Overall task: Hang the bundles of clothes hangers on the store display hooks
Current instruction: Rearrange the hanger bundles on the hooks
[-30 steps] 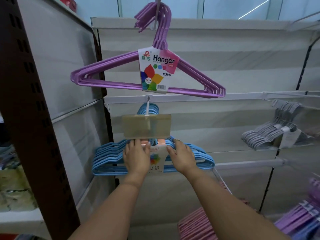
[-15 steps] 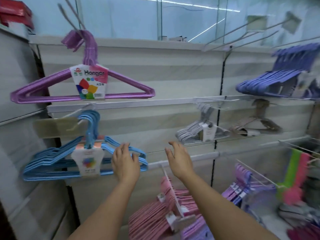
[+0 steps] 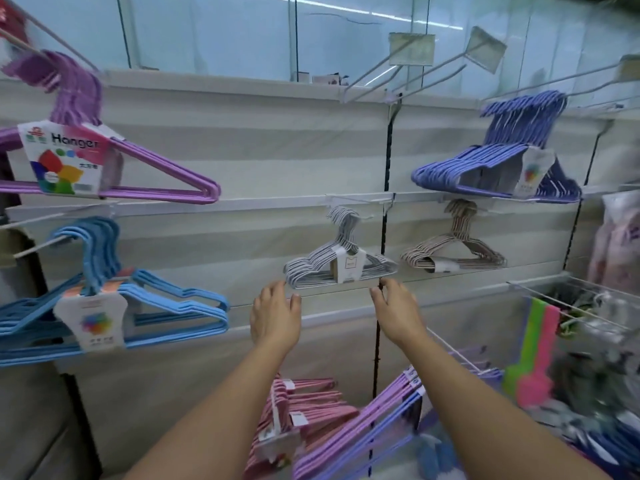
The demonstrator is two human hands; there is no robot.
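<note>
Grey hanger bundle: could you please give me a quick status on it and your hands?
Left hand, right hand open, empty, just under it. Grey hanger bundle hangs on its hook. Nothing in the way.

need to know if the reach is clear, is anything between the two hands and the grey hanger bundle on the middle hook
Nothing visible is. The left hand and right hand are open just below the grey hanger bundle, at either end of it, with only bare panel behind.
</note>
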